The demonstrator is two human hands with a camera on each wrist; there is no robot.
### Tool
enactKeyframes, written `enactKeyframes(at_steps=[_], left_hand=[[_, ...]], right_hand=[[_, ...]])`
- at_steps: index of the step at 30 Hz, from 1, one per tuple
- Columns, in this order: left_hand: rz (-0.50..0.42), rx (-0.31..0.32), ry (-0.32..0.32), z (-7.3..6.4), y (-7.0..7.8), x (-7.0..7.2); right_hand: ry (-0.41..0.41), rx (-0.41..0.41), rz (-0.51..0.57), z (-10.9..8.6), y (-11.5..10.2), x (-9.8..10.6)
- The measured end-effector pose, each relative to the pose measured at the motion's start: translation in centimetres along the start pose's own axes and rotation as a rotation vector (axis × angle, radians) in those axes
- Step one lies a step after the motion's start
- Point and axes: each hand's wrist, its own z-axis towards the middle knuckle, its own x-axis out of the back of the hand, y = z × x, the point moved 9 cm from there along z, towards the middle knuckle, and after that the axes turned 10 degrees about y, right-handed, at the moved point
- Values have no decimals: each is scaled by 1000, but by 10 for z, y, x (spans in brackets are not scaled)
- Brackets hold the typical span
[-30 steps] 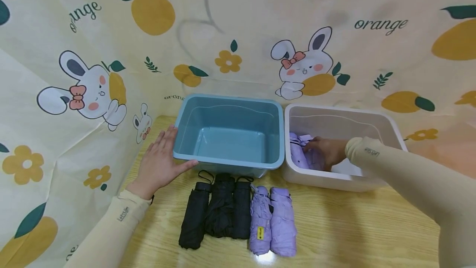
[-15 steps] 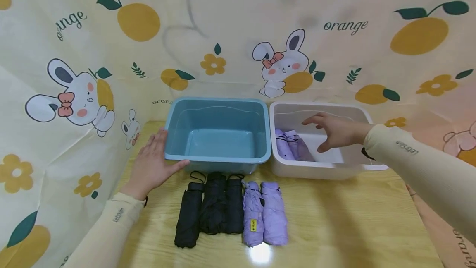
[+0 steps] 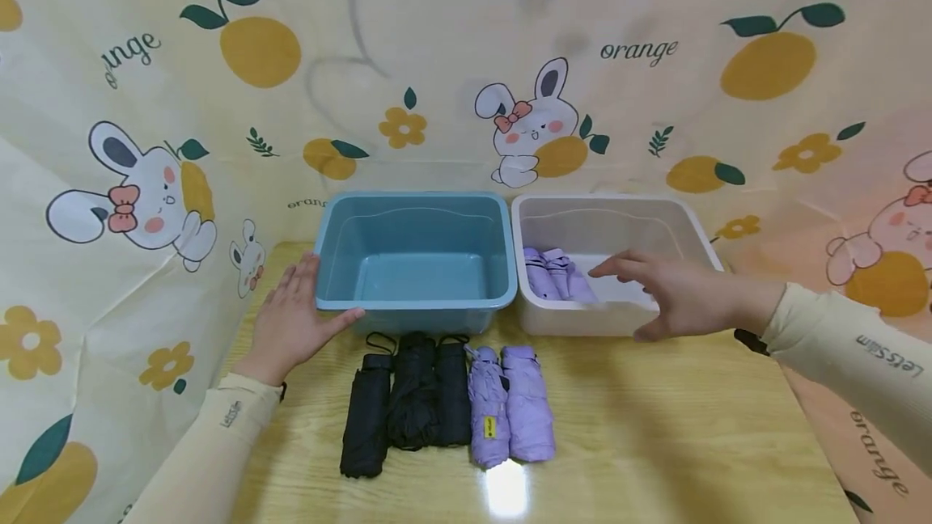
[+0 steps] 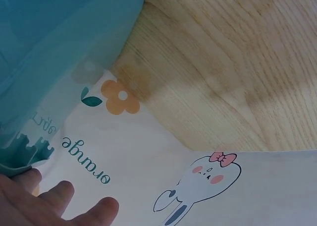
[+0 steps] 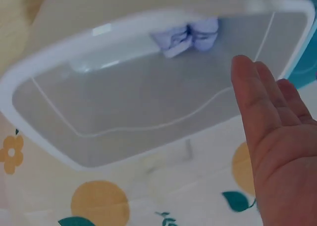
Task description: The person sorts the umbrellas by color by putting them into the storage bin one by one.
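My left hand [image 3: 290, 322] rests with spread fingers at the left rim of the blue bin [image 3: 415, 306]. My right hand [image 3: 680, 293] hovers over the front right of the white bin [image 3: 582, 318], fingers apart and holding nothing. Inside that bin, two folded purple umbrellas [image 3: 557, 273] lie side by side against its left wall; the right wrist view shows their ends. On the table before the blue bin lie three folded black umbrellas, the left one [image 3: 366, 415] being longest in view. Right beside them are two more purple umbrellas, one [image 3: 489, 411] with a yellow tag and one [image 3: 527, 403] without a visible tag.
The two bins stand side by side on the wood-grain table [image 3: 655, 427], against a printed cloth backdrop [image 3: 437, 39]. The cloth also covers the left side. A bright reflection shows at the table's front.
My right hand has let go of a purple umbrella in the white bin, risen out and drawn back toward the right front. The left hand stays at the blue bin; the head view has shifted.
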Motion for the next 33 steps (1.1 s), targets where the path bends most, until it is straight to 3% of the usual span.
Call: enactKeyframes(at_steps=[3,9,15,20,25,33], left_hand=[[1,6,-6,-1,0,-1],[2,17,-14,-1,0,-2],[4,7,2,1,0,-1],[0,7,3,2,2,2],[7,11,-9,2,1,3],[-4,6,-8,1,0,-1]], right_hand=[[-17,41,-7,-8,-12,-12],[-60,26,51,-25,-25,-47],[27,31,55,-35,-29,-90],[51,-23,73,-43,-25,-137],[56,-46,95,-40,-29,-168],[49,-85,41,-26,-34,-209]])
